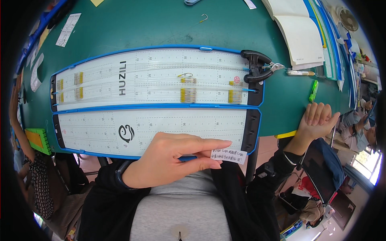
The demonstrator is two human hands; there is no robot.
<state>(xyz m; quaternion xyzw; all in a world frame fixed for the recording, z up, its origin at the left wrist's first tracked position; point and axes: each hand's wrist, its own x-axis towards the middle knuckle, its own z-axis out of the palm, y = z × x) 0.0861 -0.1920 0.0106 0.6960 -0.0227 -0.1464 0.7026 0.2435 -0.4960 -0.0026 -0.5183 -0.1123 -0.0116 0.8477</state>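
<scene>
My left hand (173, 158) pinches a small white paper slip (233, 156) with handwriting, between thumb and fingers, in front of my chest. It is over the near edge of an opened blue-edged fishing rig case (189, 124). The case's far half holds fishing lines with several bundles of hooks (188, 95), their shanks wrapped in yellow. Black-handled nippers (257, 66) lie across the case's right end. My right hand (319, 119) is raised at the table's right edge, fingers curled in and nothing visible in them. Nearest to it is a small bright green stick-like object (313, 91).
The green table (161, 28) carries a loose hook (204, 18) on a line at the far side. An open notebook (297, 36) and a pen (300, 73) lie at the right. A printed paper strip (68, 30) is far left. Another person's arm (18, 124) shows at left.
</scene>
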